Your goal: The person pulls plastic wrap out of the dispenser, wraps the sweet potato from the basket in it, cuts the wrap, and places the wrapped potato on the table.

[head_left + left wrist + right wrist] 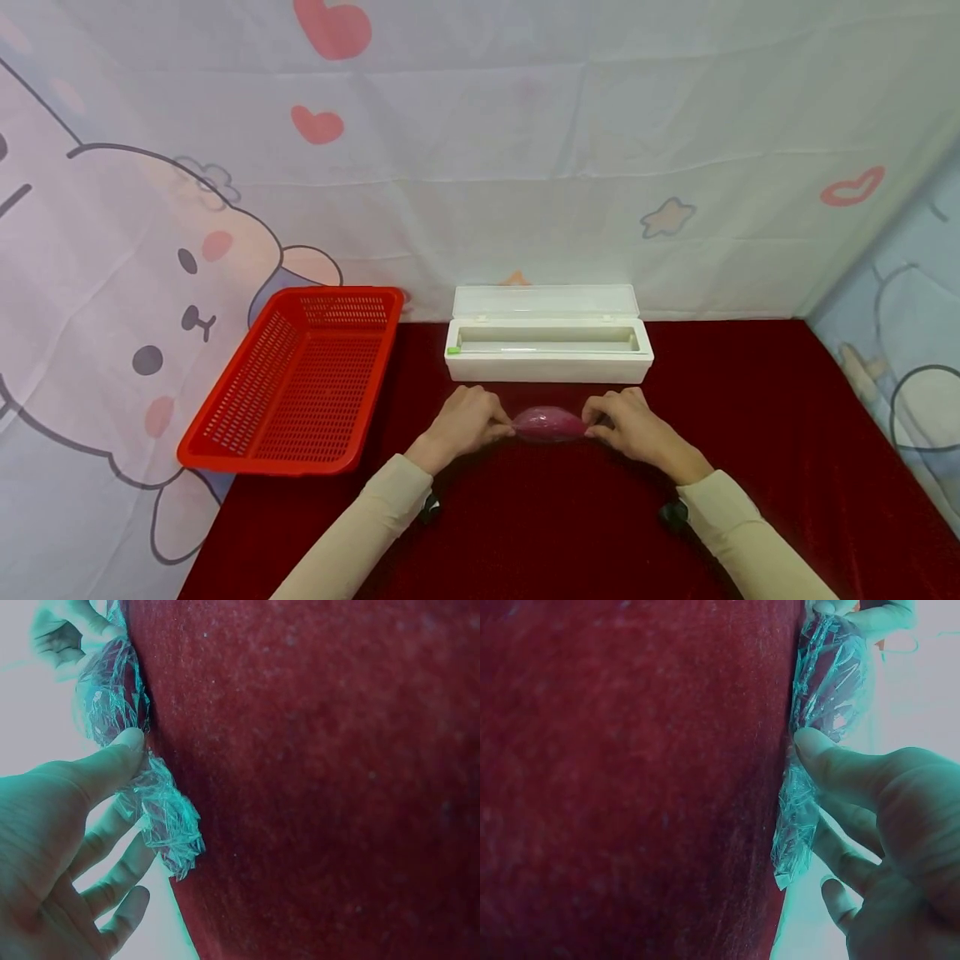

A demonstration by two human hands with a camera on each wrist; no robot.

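Clear cling film is wrapped round a purplish-red oval item (550,424), whose kind I cannot tell; it lies low over the red cloth. At its left end, my left hand (468,419) pinches the gathered film between thumb and fingers. The right hand (628,423) pinches the film at the opposite end. Crumpled film (171,817) hangs out past the left thumb in the left wrist view. A similar film tail (795,821) sticks out beyond the right thumb in the right wrist view. Just behind both hands stands a white cling film dispenser (547,369), its lid raised.
A red plastic basket (318,400) with slotted walls stands at the left of the table. Dark red cloth (750,417) covers the tabletop. A printed fabric backdrop (487,125) rises behind the table, close to the dispenser. A small green piece (453,351) sits at the dispenser's left front.
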